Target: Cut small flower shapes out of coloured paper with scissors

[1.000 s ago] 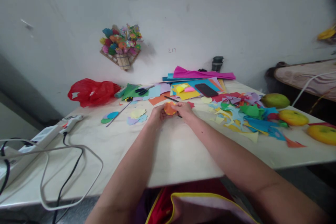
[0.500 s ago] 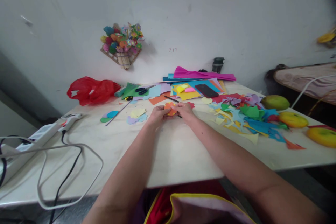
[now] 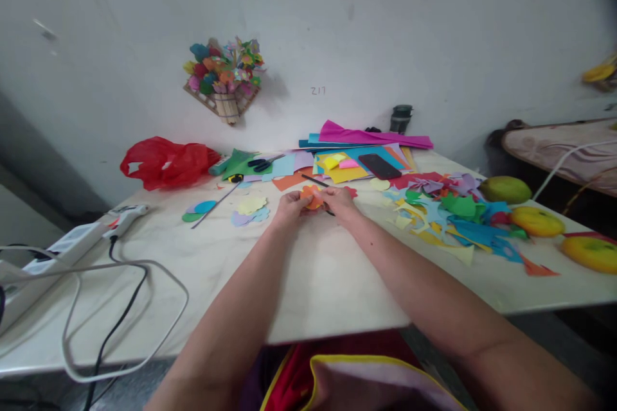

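Observation:
Both my hands meet over the middle of the white table (image 3: 313, 282). My left hand (image 3: 288, 207) and my right hand (image 3: 340, 201) pinch a small orange paper flower (image 3: 311, 196) between their fingertips, fingers closed on it from either side. A thin dark stick (image 3: 315, 183) runs from behind the flower and under my right hand. Pale yellow and lilac paper cut-outs (image 3: 250, 210) lie just left of my left hand.
Coloured paper scraps (image 3: 453, 215) cover the right side, with three fruits (image 3: 537, 221) beyond. Paper sheets, a black phone (image 3: 378, 166) and scissors (image 3: 263, 164) lie at the back. A red bag (image 3: 164, 162), a power strip (image 3: 72, 247) and cables occupy the left.
The hands stay together on the orange flower, turning it slightly. The view has shifted a little; nothing else on the table moved.

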{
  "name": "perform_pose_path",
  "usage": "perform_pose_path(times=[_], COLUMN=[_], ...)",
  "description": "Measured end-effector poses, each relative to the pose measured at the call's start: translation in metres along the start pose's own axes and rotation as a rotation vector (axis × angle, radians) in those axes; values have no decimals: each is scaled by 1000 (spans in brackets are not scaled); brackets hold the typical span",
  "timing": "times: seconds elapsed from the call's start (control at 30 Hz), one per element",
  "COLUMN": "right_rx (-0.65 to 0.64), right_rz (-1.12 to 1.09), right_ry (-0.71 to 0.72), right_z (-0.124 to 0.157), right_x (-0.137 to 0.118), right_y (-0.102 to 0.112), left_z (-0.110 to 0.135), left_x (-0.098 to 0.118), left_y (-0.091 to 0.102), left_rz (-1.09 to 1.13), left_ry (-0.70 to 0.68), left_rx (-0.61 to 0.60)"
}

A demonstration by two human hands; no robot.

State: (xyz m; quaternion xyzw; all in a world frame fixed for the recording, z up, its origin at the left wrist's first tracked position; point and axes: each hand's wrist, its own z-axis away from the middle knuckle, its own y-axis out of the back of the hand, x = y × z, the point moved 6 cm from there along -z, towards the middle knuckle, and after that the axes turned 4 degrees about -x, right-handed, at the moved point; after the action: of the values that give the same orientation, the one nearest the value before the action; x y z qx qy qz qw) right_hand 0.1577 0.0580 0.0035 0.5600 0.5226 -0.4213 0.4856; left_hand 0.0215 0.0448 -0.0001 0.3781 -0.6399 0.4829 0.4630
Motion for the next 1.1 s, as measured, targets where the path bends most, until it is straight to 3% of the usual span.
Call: perform_pose_path(times=[0.1,0.23,0.37,0.53,0.87,1.1], right_rx=[31,79,-64,-211,-246,-234], right_rz=[212,908,1254,1342,1468,1446], right_ry=[29,76,0,-28,28,13], right_z=[-1,3,9,13,10,9], right_x=[-14,-36,-36,-30,-28,-35], right_y=[14,33,31,17,7,11], left_z=[-2,-2,-1,-1,-2,1], left_x=[1,3,4,4,1,5], left_y=[6,10,11,12,19,23], left_rz=[-30,-12,29,52,142,209], left_ry=[-31,-45,-46,-31,-19,-29], left_rx=[14,43,67,95,93,194])
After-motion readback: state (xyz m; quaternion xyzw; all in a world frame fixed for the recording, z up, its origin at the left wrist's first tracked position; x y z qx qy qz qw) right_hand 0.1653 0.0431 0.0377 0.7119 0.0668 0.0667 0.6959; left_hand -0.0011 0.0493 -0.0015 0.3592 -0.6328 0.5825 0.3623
